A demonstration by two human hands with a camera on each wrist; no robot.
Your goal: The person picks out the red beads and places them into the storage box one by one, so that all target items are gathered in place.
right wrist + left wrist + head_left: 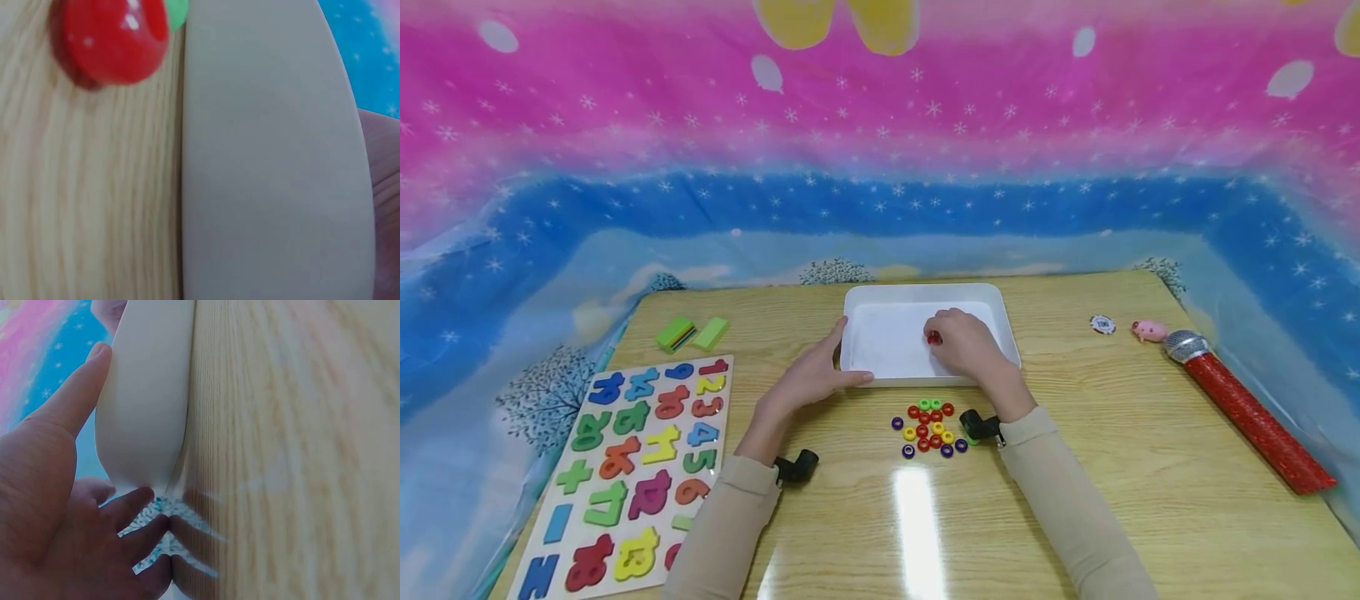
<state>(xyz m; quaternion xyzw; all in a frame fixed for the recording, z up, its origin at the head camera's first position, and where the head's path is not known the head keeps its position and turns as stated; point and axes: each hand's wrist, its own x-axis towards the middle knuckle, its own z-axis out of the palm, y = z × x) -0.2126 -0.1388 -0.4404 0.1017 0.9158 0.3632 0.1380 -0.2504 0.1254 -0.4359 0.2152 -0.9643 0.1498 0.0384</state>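
Note:
A white rectangular tray (887, 382) lies in the middle of the table. At its near left corner, my left hand (808, 377) rests with spread fingers. Its thumb touches the front rim and its other fingers lie along the left side, as the left wrist view (56, 487) shows too. Over the tray's right half, my right hand (964, 343) pinches a small red bead (934, 337) between thumb and fingers. Ring-shaped red, yellow, green and purple beads (923, 432) lie in a loose group before the tray. A red bead (115, 44) sits beside the tray wall (275, 150).
A number puzzle board (647, 454) lies at the left, below green blocks (711, 333). At the right are a poker chip (1102, 324), a pink toy pig (1148, 331) and a red microphone (1247, 417). A patterned cloth (880, 200) hangs behind the table.

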